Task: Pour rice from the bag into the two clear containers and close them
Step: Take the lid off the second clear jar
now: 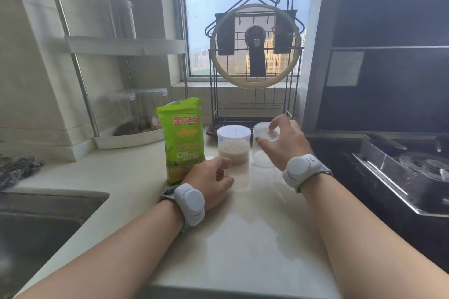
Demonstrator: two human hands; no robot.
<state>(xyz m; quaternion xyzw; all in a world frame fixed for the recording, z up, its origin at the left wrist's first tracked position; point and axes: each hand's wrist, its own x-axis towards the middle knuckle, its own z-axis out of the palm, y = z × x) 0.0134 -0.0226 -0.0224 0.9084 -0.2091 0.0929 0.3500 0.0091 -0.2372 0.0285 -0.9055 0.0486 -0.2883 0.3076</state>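
A head-height view looks down a pale counter [255,238] toward a window in the upper middle of the frame. Two bare forearms reach in from the bottom corners, each with a white wrist device. Left of centre stands a green rice bag [181,138], upright, with red characters on its front. Just to its right stand two clear containers side by side, close together near the middle of the frame. The left container [234,145] is open at the top and holds white rice in its lower part. The left hand [210,181] sits at the foot of this container, just right of the bag's base, fingers curled loosely toward it; whether they grip it or only rest near it cannot be told. The right container [263,153] also shows some rice low down. The right hand [283,141] is over its top, fingers curled round a clear lid [266,132] that sits at the container's mouth. Behind the containers a black wire rack [255,75] holds a round glass pot lid against the window. A white corner shelf with clear jars fills the left middle, a steel sink [43,221] the lower left, and a dark gas stove [401,170] the right edge.
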